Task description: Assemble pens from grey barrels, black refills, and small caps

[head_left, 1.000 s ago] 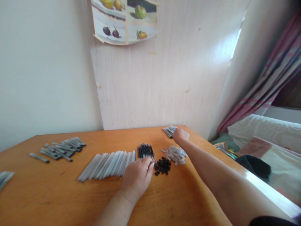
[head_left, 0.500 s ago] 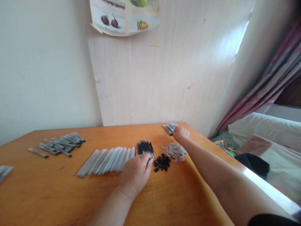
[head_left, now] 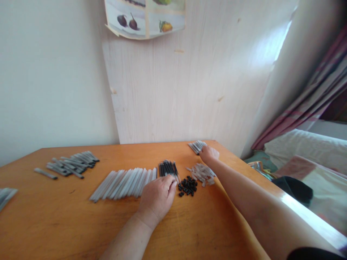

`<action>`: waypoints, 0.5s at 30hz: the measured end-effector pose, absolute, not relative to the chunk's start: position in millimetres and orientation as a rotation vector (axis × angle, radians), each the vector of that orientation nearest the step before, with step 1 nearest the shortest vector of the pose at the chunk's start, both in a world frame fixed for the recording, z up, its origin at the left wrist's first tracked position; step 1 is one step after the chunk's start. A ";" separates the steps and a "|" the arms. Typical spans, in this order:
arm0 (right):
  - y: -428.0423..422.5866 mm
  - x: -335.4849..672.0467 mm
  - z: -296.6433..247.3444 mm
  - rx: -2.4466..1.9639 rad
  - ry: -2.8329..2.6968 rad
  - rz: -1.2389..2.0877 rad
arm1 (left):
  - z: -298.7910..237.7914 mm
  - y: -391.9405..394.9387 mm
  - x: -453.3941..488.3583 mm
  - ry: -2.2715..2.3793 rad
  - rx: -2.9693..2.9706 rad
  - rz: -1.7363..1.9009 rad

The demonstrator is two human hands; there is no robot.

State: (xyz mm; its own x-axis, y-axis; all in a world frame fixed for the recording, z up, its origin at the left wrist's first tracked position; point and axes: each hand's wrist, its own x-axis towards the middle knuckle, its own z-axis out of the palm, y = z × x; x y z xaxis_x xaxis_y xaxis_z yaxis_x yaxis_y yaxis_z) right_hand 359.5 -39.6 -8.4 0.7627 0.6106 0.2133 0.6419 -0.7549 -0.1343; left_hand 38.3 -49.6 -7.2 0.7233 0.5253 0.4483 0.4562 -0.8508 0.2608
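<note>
My left hand [head_left: 158, 193] rests on the table with its fingers curled closed. It lies between a row of translucent white pen barrels [head_left: 123, 184] and a heap of small black caps [head_left: 188, 186]. Its fingertips come close to a bunch of thin black refills [head_left: 167, 168]; anything inside them is hidden. My right hand [head_left: 209, 154] is stretched to the far right, fingers closed at the near ends of a small group of white pens [head_left: 197, 146] with dark ends. What it grips there I cannot make out. Small clear plastic pieces [head_left: 202, 174] lie below my right wrist.
Several pens with black ends [head_left: 72, 164] are piled at the left of the wooden table [head_left: 67, 224]. One pen [head_left: 45, 173] lies apart. A plastic packet [head_left: 7, 196] sits at the left edge. A bed [head_left: 320, 151] stands right of the table.
Both hands stay in almost the same places. The whole view has shifted slightly; nothing on the table has visibly moved.
</note>
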 end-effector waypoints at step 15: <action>-52.7 364.4 -5.2 -2.682 -0.919 -0.266 | -7.4 -47.5 38.0 0.801 2.778 0.793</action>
